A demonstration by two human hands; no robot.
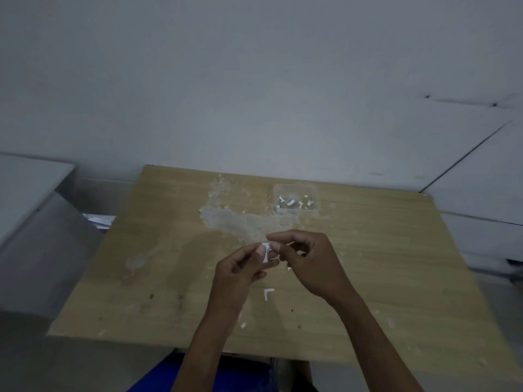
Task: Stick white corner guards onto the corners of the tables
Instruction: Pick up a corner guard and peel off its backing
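A white corner guard (266, 251) is being pinched above the worktop (396, 250) in the left hand (240, 267) grip, while the right hand (308, 258) grip is being closed on its edge. Backing is seemingly being peeled; next, a firm press onto a corner is called for.

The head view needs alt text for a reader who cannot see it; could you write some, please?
Two bare hands, left hand and right hand, pinch a small white corner guard above a wooden table. Another guard lies on the table, and a clear box of white pieces sits farther back.
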